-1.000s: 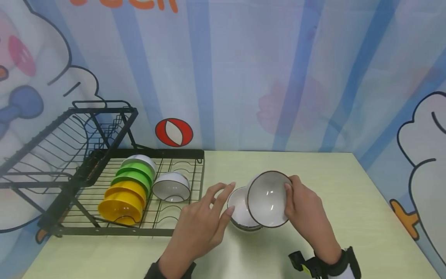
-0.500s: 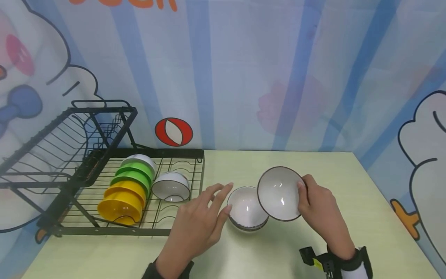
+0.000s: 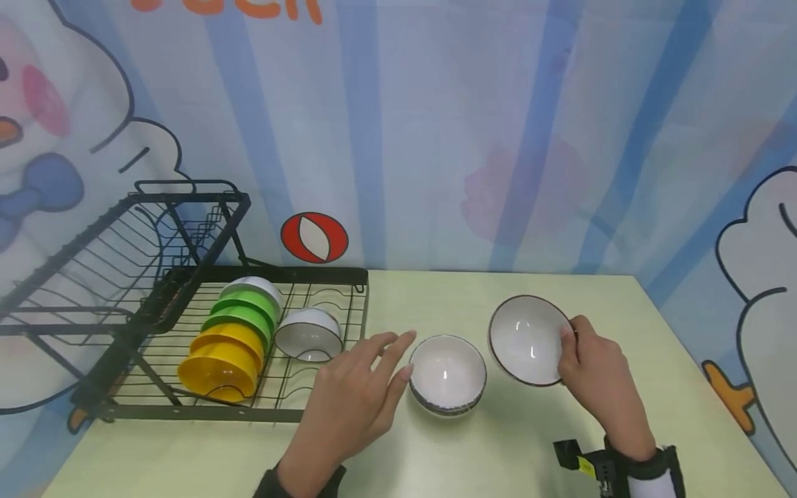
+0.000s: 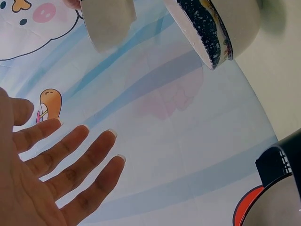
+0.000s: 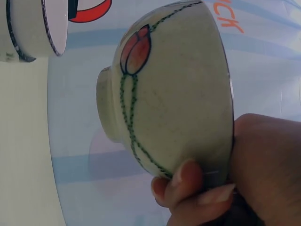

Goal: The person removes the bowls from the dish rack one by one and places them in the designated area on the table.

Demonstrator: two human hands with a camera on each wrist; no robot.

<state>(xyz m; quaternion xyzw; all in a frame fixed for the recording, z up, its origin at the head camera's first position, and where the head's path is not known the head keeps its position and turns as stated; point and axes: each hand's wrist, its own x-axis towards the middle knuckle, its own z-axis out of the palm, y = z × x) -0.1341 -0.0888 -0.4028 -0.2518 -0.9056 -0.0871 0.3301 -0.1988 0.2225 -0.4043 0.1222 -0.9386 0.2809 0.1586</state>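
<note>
My right hand [image 3: 604, 380] pinches the rim of a white bowl [image 3: 528, 339] with a thin dark edge, its inside facing me. A red tulip on a green stem decorates the outer side of this bowl [image 5: 178, 94] in the right wrist view. Left of it, nested white bowls [image 3: 447, 373] with dark speckled rims stand upright on the table. My left hand [image 3: 358, 401] is held beside this stack with fingers extended and nothing in its grasp. Those fingers [image 4: 89, 183] are spread in the left wrist view.
A black dish rack [image 3: 249, 413] stands on the left of the pale table [image 3: 672, 401]. In it lean a row of yellow bowls [image 3: 218, 370], green bowls [image 3: 249, 311] and a white one, with another white bowl [image 3: 309, 335] beside them. A printed cloth [image 3: 423, 138] hangs behind.
My right hand has carried its bowl to the right, away from over the nested bowls, which now show fully. The left hand has stayed nearly still.
</note>
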